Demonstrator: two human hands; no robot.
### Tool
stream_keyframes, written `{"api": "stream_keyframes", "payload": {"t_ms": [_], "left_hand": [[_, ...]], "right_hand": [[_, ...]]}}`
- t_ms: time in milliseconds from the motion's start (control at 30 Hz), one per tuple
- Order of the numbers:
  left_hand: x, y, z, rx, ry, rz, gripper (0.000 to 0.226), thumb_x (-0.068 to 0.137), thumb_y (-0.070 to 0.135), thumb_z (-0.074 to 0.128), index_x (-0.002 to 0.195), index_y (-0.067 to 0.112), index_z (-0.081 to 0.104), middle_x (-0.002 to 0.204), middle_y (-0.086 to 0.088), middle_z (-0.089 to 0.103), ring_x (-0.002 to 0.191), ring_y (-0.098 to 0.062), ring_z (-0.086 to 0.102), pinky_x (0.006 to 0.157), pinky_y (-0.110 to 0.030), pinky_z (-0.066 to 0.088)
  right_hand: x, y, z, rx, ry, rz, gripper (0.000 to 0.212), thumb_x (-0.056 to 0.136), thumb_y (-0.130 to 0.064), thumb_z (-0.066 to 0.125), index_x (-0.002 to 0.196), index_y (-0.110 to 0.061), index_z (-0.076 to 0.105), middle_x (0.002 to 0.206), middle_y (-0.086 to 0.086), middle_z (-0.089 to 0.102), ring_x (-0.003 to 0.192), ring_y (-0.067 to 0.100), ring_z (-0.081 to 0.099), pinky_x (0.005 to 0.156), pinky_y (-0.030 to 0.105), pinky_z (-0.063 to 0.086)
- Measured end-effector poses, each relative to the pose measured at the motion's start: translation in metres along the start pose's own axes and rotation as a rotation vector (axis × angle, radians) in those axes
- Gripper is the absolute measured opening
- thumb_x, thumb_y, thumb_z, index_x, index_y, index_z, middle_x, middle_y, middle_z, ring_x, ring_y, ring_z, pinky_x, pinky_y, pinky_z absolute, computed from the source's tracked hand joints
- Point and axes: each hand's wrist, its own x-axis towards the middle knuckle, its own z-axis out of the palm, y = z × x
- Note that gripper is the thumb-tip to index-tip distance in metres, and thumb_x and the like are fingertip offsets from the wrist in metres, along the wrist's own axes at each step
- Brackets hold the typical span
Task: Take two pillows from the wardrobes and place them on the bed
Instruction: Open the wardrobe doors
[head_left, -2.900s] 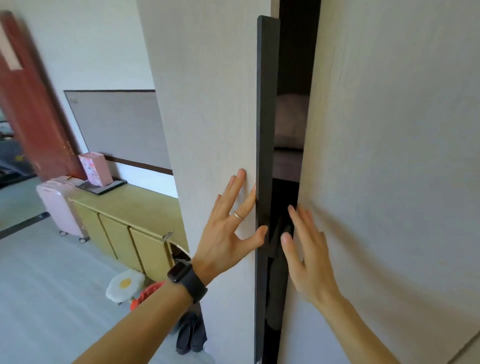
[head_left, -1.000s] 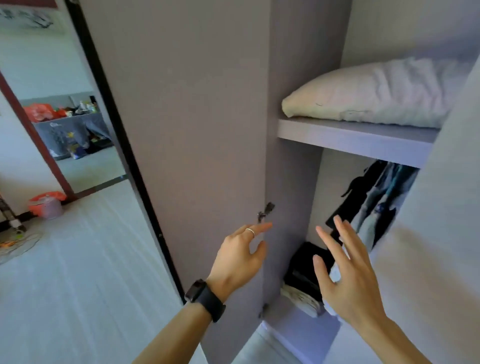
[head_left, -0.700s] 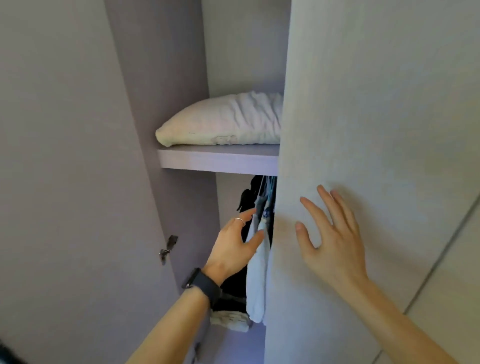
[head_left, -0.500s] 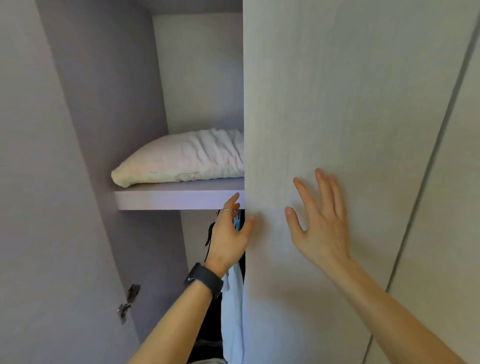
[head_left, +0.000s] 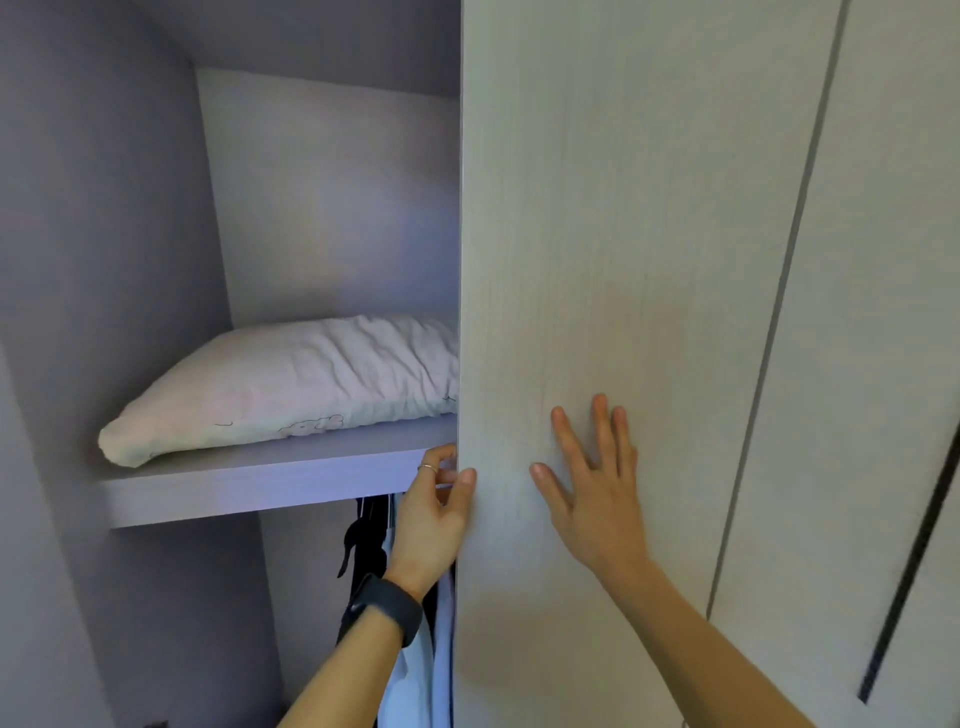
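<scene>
In front of an open wardrobe, seen from the head camera, nearest items first:

Left forearm: rises from the bottom edge, with a black band-shaped wristwatch on the wrist.

Left hand: curled around the free vertical edge of the pale wood-grain wardrobe door; thumb lies on the door's front face, fingers hook behind the edge, and a thin ring shows on one finger. It grips the door edge and nothing else.

Right hand: flat and relaxed, fingers spread, palm laid against the front face of the same door, just beside the left hand; it grasps nothing.

Hanging clothes: dark and pale-blue garments below the shelf, partly hidden behind the left wrist and the door.

Grey laminate shelf: horizontal board inside the open compartment, its front edge level with the left hand's fingers.

White crumpled rectangular pillow: lies flat on the shelf, one corner towards the viewer at left; its right end is hidden behind the door. Neither hand touches it.

Neighbouring door panel: further right, closed, separated by a dark vertical gap.
</scene>
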Motion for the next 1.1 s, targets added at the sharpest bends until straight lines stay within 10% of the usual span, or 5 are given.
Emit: {"api": "stream_keyframes", "payload": {"t_ms": [433, 567, 733, 1100], "left_hand": [[-0.101, 0.046, -0.006, -0.303, -0.263, -0.016, 0.027, 0.088, 0.029, 0.072, 0.115, 0.030, 0.069, 0.100, 0.001, 0.077, 0.098, -0.019, 0.071, 0.091, -0.045, 0.055], [-0.133, 0.058, 0.011, -0.316, -0.437, 0.092, 0.043, 0.093, 0.005, 0.066, 0.118, 0.040, 0.069, 0.107, 0.011, 0.075, 0.102, -0.011, 0.069, 0.091, -0.033, 0.056], [-0.151, 0.066, 0.034, -0.286, -0.621, 0.218, 0.066, 0.088, -0.018, 0.052, 0.132, 0.030, 0.062, 0.123, 0.006, 0.069, 0.119, -0.012, 0.063, 0.097, -0.024, 0.051], [-0.167, 0.052, 0.123, 0.229, -0.733, 0.892, 0.089, 0.087, 0.006, 0.061, 0.157, 0.039, 0.017, 0.162, 0.017, 0.024, 0.145, -0.008, 0.033, 0.116, -0.029, 0.034]], "right_hand": [[-0.098, -0.034, -0.074, 0.340, -0.069, 0.299, 0.060, 0.101, -0.055, 0.040, 0.155, -0.052, 0.014, 0.167, -0.020, 0.006, 0.152, -0.001, 0.008, 0.118, 0.028, 0.018], [-0.147, -0.045, -0.109, 0.526, -0.007, 0.481, 0.051, 0.104, -0.044, 0.047, 0.152, -0.046, 0.033, 0.158, -0.021, 0.035, 0.146, 0.000, 0.030, 0.118, 0.040, 0.035], [-0.205, -0.060, -0.142, 0.651, 0.032, 0.617, 0.042, 0.101, -0.042, 0.049, 0.142, -0.045, 0.049, 0.145, -0.023, 0.053, 0.136, -0.001, 0.046, 0.102, 0.015, 0.045], [-0.259, -0.035, -0.219, 0.322, 0.218, 0.665, 0.039, 0.102, -0.043, 0.054, 0.141, -0.043, 0.052, 0.136, -0.022, 0.061, 0.117, 0.003, 0.063, 0.082, 0.010, 0.052]]}}
